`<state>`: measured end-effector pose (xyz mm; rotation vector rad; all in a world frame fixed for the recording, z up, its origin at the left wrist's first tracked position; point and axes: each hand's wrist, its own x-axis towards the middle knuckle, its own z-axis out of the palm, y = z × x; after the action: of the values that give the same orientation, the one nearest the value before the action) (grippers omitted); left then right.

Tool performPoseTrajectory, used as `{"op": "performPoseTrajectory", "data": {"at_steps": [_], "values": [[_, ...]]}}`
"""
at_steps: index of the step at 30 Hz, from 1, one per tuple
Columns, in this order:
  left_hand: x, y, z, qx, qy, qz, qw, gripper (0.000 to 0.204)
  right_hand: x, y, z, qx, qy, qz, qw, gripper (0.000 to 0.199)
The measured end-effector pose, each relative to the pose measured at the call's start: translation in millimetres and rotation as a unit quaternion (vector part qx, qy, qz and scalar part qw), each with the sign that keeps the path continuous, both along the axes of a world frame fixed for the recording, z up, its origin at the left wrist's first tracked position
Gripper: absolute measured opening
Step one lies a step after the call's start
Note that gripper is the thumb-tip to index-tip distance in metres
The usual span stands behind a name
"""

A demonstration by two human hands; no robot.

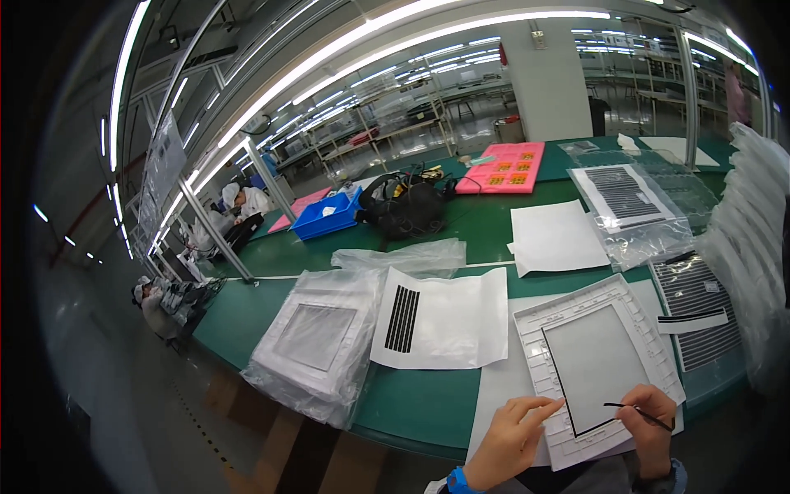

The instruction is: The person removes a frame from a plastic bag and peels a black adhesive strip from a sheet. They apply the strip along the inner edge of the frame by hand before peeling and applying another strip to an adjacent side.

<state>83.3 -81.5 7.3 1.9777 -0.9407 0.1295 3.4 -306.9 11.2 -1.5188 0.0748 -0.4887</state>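
A white plastic frame (536, 358) with a rectangular opening lies tilted before me on a white sheet. Thin black strip runs along the opening's left and lower edges. My right hand (650, 424) is closed over the frame's lower right part, pinching a thin black strip (613, 404) that sticks out on both sides of the fingers. My left hand (512, 440) is at the frame's lower left side, index finger stretched to its border, the other fingers partly curled. Left of the frame, a white backing sheet (461, 321) carries several black strips (402, 319).
Bagged white frames (317, 329) stand at left. Right lie a striped black strip sheet (699, 288), a loose white strip (693, 322) and stacked plastic wrapping (745, 247). Further back are a blue bin (325, 216), a black bag (407, 206) and a pink board (502, 169). People sit far left.
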Motion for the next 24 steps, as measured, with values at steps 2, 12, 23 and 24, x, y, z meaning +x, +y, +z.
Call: {"op": "performPoseTrajectory", "data": {"at_steps": [2,12,23,24], "values": [[10,10,-18,0.055,-0.013,-0.014,0.998,0.049,-5,-16,1,-0.012,0.01,-0.046,0.999,0.017],[4,-8,-33,0.149,-0.117,-0.157,0.969,0.036,-25,-75,10,-0.134,-0.026,-0.131,0.982,0.018],[-33,-31,-6,-0.006,-0.044,-0.197,0.979,0.029,28,-56,91,-0.323,0.015,0.127,0.938,0.012],[-26,-20,2,-0.007,-0.036,-0.198,0.98,0.029,42,-51,94,-0.325,0.038,0.173,0.929,0.011]]}}
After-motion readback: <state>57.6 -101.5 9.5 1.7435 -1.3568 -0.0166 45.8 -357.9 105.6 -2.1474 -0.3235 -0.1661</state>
